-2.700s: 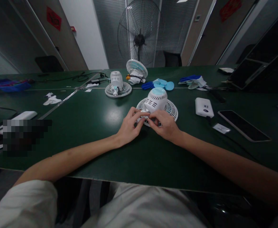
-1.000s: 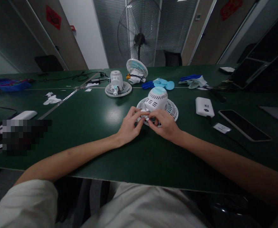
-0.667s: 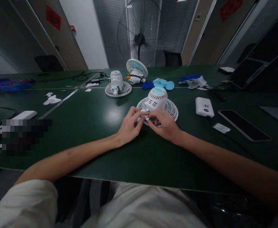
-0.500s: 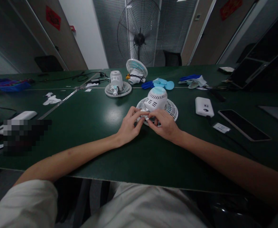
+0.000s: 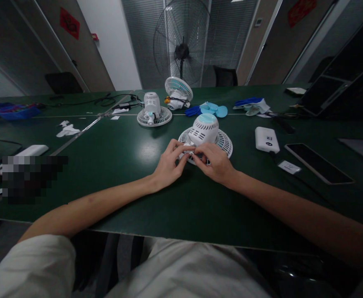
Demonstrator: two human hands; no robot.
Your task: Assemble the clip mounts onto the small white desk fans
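A white fan head (image 5: 204,129) rests on its round grille (image 5: 226,142), motor housing upward with a light blue cap on top. My left hand (image 5: 170,162) is closed on a small white part (image 5: 188,152) at the near side of the housing, thumb and fingers pinched together. From the other side my right hand (image 5: 214,162) pinches the same spot, its fingertips close to those of the left. My fingers cover most of that part, so its exact shape is hidden.
Farther back sit a second fan head (image 5: 152,105) and a third fan (image 5: 178,93). Light blue discs (image 5: 214,109) lie beside blue gloves (image 5: 193,111). To the right are a white power bank (image 5: 266,139) and a phone (image 5: 319,163). White scraps (image 5: 68,130) lie at the left.
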